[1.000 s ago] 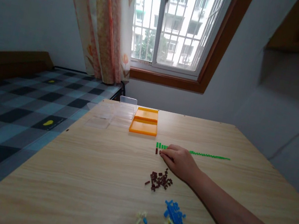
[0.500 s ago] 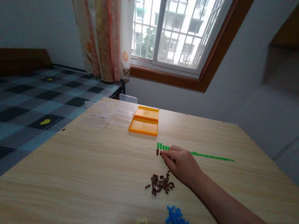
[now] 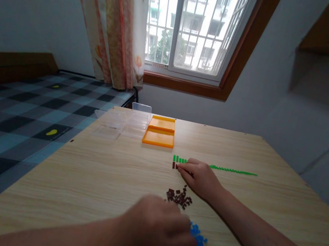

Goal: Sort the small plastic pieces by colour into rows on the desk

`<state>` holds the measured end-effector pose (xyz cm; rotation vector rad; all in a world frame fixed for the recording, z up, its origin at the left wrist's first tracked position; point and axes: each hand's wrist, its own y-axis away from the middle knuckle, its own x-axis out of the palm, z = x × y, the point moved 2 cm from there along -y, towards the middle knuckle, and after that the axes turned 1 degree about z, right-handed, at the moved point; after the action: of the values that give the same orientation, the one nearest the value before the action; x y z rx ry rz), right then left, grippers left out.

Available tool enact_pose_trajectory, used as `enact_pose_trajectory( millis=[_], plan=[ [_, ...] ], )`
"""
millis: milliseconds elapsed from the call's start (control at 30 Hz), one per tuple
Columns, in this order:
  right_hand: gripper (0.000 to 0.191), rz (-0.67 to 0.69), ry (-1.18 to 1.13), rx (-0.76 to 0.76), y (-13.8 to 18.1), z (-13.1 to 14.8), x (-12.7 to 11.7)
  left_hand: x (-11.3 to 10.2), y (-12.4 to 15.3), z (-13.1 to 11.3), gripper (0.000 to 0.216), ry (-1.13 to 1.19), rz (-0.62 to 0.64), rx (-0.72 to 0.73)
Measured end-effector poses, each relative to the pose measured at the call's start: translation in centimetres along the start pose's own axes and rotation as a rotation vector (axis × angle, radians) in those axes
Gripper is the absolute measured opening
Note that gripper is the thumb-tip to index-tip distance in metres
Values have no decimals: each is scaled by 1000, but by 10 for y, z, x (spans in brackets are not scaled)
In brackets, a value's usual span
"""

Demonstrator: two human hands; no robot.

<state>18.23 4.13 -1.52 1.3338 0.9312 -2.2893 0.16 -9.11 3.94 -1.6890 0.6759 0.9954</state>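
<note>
My right hand (image 3: 198, 175) reaches over the table with its fingertips pinched on a small brown brick (image 3: 176, 166). That brick lies beside another brown brick (image 3: 173, 165), just below the left end of a long row of green bricks (image 3: 232, 170). My left hand (image 3: 161, 232), blurred and with its fingertips hidden, is low in front, near a pile of blue bricks (image 3: 199, 241). Beyond it is a heap of loose brown bricks (image 3: 178, 197), partly covered by that hand. The cream pieces seen earlier are hidden behind it.
An orange open case (image 3: 157, 143) lies toward the back of the wooden table (image 3: 92, 186). Clear plastic boxes (image 3: 109, 128) stand to its left. A bed with a checked cover (image 3: 17, 127) adjoins the left side, and a window with a curtain is behind.
My left hand has come into view from the lower left, covering the cream pieces and part of the blue pile. My right hand has stayed nearly still at the brown brick.
</note>
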Motion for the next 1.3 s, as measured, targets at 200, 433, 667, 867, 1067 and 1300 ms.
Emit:
enact_pose_trajectory(
  millis=[200, 433, 667, 867, 1067, 1300],
  plan=[
    [23, -3, 0, 1, 0, 0, 0, -11, 0, 122, 38, -42, -320, -608],
    [22, -3, 10, -3, 0, 2, -2, 11, 13, 144, 41, 99, -289, -812],
    [22, -21, 5, -17, 1, 1, -2, 9, 10, 140, 39, 66, -237, -808],
    [22, -44, -6, -19, 1, 0, -1, 12, 8, 136, 39, 29, -126, -811],
    [23, -45, -206, -153, 10, 11, -12, 13, 5, 131, 39, -13, -4, -734],
    [27, 124, -265, -296, 19, 28, -18, 13, 7, 124, 39, 67, 101, -481]
  ],
)
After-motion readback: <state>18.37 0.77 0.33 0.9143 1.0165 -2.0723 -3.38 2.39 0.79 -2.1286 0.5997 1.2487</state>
